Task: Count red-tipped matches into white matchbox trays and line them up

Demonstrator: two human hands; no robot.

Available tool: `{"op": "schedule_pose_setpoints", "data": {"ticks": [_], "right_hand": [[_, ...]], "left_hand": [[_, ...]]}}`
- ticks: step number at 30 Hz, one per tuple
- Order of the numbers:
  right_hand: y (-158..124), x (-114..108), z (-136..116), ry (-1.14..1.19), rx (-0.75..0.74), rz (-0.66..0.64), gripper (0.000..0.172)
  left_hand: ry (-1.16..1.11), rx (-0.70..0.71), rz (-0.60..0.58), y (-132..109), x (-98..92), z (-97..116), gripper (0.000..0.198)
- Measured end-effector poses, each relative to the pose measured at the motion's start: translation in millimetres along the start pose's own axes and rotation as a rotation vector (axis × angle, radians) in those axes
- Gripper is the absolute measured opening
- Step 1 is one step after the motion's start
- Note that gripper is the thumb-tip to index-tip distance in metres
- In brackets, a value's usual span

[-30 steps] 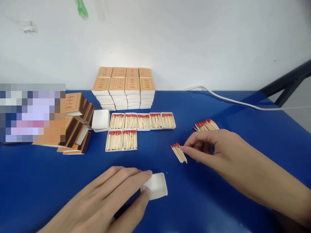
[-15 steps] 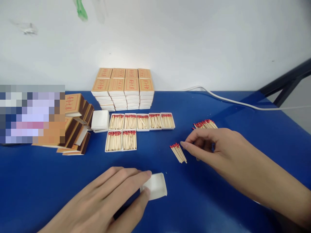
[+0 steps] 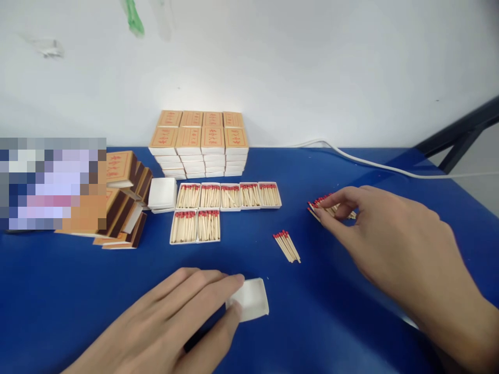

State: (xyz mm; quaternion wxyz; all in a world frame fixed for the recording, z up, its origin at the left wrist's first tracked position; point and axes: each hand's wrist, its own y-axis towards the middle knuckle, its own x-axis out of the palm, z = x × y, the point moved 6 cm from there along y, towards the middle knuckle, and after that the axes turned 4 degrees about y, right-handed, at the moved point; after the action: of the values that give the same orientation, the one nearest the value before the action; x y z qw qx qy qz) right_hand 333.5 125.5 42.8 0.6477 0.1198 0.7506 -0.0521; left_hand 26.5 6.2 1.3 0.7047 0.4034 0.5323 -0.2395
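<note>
My left hand (image 3: 179,317) is closed on the left end of a small white matchbox tray (image 3: 254,300), thumb inside its wall and fingers along the top edge. No matches show in the visible part of the tray. On the right, my right hand (image 3: 393,249) pinches at a pile of red-headed matches (image 3: 325,201), thumb and forefinger among the nearest sticks; the hand covers part of the pile. Between the hands lies a small separate bunch of matches (image 3: 287,246), touched by neither.
Filled matchbox trays (image 3: 209,226) stand in two rows mid-table. Behind them rises a block of stacked matchboxes (image 3: 212,137). White trays (image 3: 162,193) and leaning box covers (image 3: 128,208) stand to the left. A white cable (image 3: 370,165) runs along the back wall.
My right hand has moved away from the small bunch, to the right and farther back, onto the larger pile of matches. My left hand and the tray stay in place.
</note>
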Motion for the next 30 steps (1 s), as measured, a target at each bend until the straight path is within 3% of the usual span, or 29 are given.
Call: {"op": "schedule_pose_setpoints", "data": {"ticks": [5,10,26,30], "right_hand": [[-1.6,2.7,-0.3,0.024,-0.029,-0.003,0.017],[-4.5,4.5,3.1,0.03,-0.101,0.013,0.029],[-4.9,8.6,5.9,0.035,-0.125,-0.011,0.026],[-5.2,8.9,8.1,0.02,-0.157,0.013,0.031]], "left_hand": [[0.014,0.008,0.016,0.0,-1.1,-0.4,0.039],[0.016,-0.011,0.032,0.0,0.9,-1.2,0.038],[0.057,0.008,0.054,0.4,-0.6,-0.1,0.038],[0.032,0.014,-0.001,0.3,1.9,0.1,0.039]]}}
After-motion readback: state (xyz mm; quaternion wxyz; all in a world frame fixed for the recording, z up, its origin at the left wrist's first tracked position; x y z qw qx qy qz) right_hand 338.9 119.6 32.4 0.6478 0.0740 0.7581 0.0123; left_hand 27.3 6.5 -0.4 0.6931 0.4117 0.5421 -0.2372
